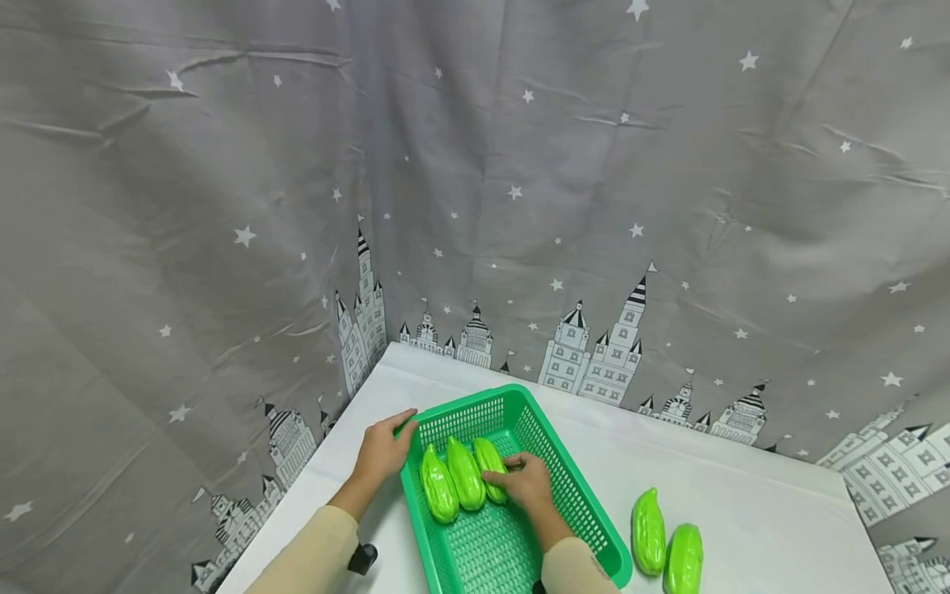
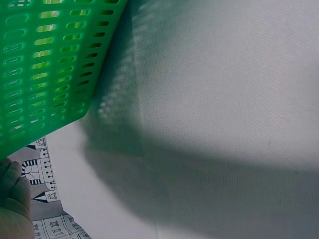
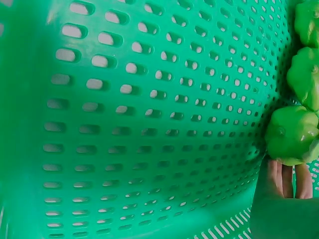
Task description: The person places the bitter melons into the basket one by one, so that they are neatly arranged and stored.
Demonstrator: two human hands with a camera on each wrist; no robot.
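Note:
In the head view, three glossy green bitter melons lie side by side in the far part of a green plastic basket (image 1: 564,462). My right hand (image 1: 529,485) reaches inside and holds the rightmost bitter melon (image 1: 490,462), thumb on its top and fingers along its right side. The right wrist view shows fingertips against the end of that melon (image 3: 291,134). The middle one (image 1: 465,474) and the left one (image 1: 439,487) lie beside it. My left hand (image 1: 384,445) grips the basket's rim at the far left corner; only part of this hand (image 2: 15,199) shows in the left wrist view.
Two more bitter melons lie on the white tabletop right of the basket, one (image 1: 649,532) slightly behind the other (image 1: 684,559). A grey curtain (image 1: 475,165) printed with stars and castles hangs along the table's back and left edges. A small black object (image 1: 362,558) is by the left sleeve.

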